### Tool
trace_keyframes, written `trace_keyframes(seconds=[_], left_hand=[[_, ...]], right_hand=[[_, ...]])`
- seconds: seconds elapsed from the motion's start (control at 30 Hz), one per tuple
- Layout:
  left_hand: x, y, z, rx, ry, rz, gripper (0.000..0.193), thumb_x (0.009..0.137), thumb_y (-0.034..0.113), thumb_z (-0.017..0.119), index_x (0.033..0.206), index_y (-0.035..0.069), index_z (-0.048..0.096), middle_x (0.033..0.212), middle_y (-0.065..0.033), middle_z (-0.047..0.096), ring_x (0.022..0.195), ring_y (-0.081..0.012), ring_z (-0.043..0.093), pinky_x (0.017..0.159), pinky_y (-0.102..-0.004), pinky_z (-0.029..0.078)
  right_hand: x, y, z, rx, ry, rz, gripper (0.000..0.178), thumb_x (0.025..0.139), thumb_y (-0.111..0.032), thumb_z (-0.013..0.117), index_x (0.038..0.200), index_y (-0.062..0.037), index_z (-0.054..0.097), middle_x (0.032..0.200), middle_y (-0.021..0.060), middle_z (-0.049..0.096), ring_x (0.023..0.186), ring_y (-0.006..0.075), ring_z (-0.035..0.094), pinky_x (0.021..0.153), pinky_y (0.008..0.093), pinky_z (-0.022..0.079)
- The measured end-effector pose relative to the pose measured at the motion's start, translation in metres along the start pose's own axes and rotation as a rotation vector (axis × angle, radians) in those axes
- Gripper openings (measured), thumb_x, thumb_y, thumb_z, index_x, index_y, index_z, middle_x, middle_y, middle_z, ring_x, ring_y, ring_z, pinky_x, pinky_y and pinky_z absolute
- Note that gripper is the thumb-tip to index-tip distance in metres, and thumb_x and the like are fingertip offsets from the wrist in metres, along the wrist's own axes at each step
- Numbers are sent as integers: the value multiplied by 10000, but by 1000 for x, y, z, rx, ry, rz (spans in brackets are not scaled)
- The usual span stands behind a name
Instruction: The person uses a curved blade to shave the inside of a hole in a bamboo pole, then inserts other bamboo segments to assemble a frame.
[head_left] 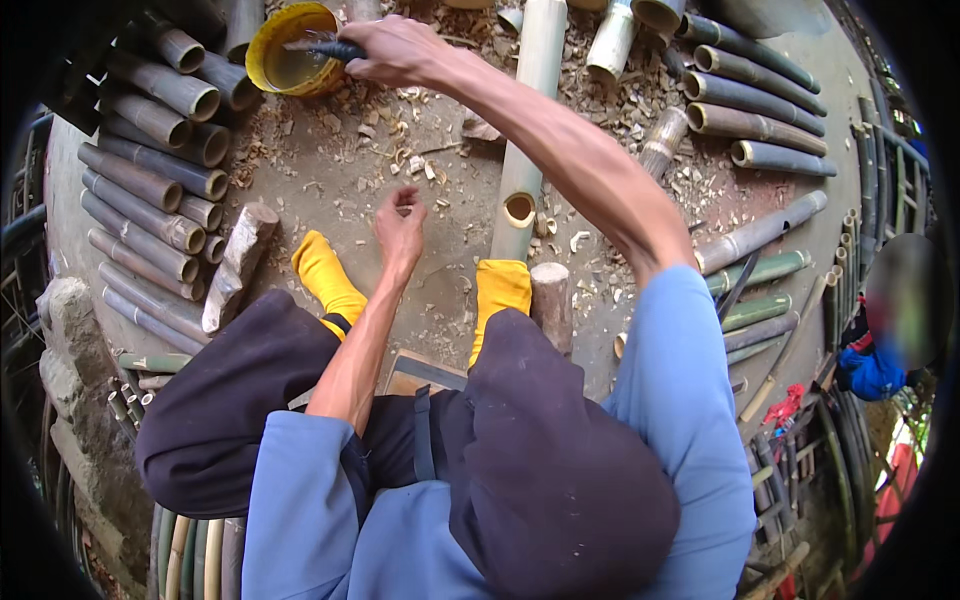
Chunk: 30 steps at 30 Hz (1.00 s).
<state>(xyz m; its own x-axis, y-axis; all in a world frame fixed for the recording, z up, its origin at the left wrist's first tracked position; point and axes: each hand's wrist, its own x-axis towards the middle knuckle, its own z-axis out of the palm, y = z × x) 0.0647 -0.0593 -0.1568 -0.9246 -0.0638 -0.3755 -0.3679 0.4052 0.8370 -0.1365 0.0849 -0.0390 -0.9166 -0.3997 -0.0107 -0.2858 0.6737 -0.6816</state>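
Observation:
Reaching across to the upper left, my right hand [395, 50] is closed round the dark handle of a knife-like tool [325, 47]. Its greyish end points into a yellow bucket [262, 30] that holds murky liquid; the exact kind of blade is hard to make out. My left hand [400, 232] hovers over the ground between my feet, fingers loosely curled and apart, with nothing seen in it. A long pale-green bamboo pole [530, 130] with a hole cut near its near end lies under my right forearm. My right foot in a yellow sock [502, 287] is against that end.
Cut bamboo tubes [140, 190] are piled at the left, and more tubes [760, 130] lie at the right. Wood chips [420, 165] litter the ground. A short log [240, 262] and a wooden stump [551, 305] are near my feet. Another person [870, 370] is at the right edge.

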Motion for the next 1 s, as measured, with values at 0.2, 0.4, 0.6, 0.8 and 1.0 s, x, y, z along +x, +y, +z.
trace_keyframes(seconds=[0.2, 0.4, 0.6, 0.8, 1.0], left_hand=[[-16, 58, -7, -336, -407, -94, 227, 778, 68, 560, 980, -15, 623, 853, -76, 639, 722, -141, 617, 684, -269, 527], [-84, 107, 33, -803, -1189, -652, 715, 830, 339, 646, 1389, 19, 335, 1378, -166, 415, 1297, -267, 386, 1014, -442, 395], [-93, 88, 91, -977, -805, -953, 414, 969, 321, 463, 1247, 15, 479, 1245, -126, 535, 1211, -239, 478, 1024, -427, 399], [-104, 83, 122, -1361, -632, -1008, 353, 956, 273, 490, 1190, 9, 502, 1221, -141, 550, 1171, -252, 516, 1023, -427, 416], [-79, 105, 96, -872, -594, -1244, 295, 971, 261, 465, 1132, 22, 526, 1171, -161, 578, 1119, -270, 556, 977, -429, 464]], right_hand=[[-199, -18, -29, 582, 252, 320, 579, 830, -221, 568, 1356, -56, 389, 757, 113, 596, 617, 205, 581, 572, 351, 474], [-354, -18, 1, 245, 80, 430, 707, 747, -84, 606, 1405, -116, 349, 829, 179, 598, 702, 307, 613, 636, 416, 503], [-355, 9, -1, -243, -243, 290, 716, 766, -128, 605, 1425, -229, 346, 913, 100, 603, 806, 269, 582, 678, 388, 495], [-333, 41, -34, -472, -451, 59, 600, 817, -152, 548, 1393, -204, 389, 982, 107, 629, 878, 274, 605, 716, 391, 482], [-320, 24, -16, -152, -662, 416, 622, 801, -142, 585, 1385, -164, 372, 951, 174, 644, 709, 324, 660, 592, 418, 541]])
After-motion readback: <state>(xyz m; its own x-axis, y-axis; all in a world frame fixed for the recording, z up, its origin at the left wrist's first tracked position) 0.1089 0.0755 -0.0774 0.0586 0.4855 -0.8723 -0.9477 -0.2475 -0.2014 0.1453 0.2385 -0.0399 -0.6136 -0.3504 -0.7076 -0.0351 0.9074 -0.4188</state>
